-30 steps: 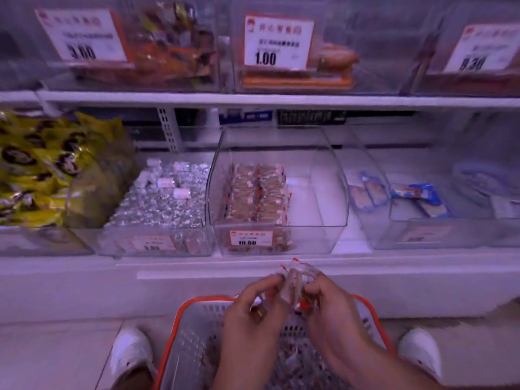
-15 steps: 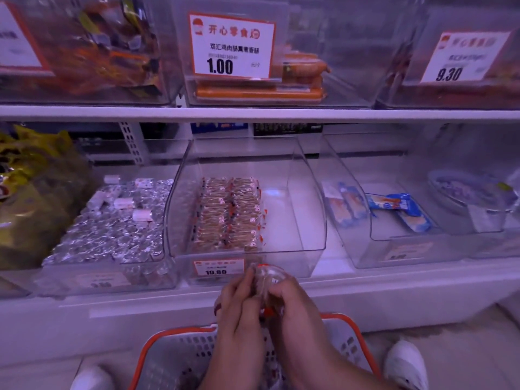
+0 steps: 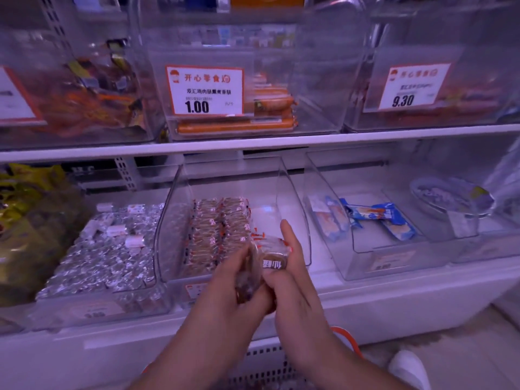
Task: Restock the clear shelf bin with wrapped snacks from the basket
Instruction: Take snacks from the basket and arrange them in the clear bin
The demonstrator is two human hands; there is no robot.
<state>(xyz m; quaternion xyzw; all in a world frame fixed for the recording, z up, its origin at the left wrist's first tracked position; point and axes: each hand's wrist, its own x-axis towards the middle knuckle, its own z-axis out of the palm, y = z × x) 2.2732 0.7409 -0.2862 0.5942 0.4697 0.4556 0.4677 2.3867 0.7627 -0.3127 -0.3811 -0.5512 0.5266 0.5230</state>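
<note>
Clear-wrapped brown snacks w/ red-orange ends (image 3: 219, 229), silver foil candies (image 3: 104, 263), blue-white wafer packs (image 3: 377, 218), orange sausages (image 3: 236, 126), white price tag w/ orange border, black 1.00 (image 3: 204, 90), orange-rimmed white basket (image 3: 344, 337), yellow bags (image 3: 25, 198)

Foil-wrapped sweets (image 3: 109, 257) are filling the left bin, yellow packets (image 3: 25, 192) sitting beyond them. Blue wrapped bars (image 3: 377, 218) are lying in the right bin. Sausages (image 3: 239, 126) are resting behind a 1.00 price card (image 3: 204, 91); a 9.30 card (image 3: 412, 87) is hanging further right.
</note>
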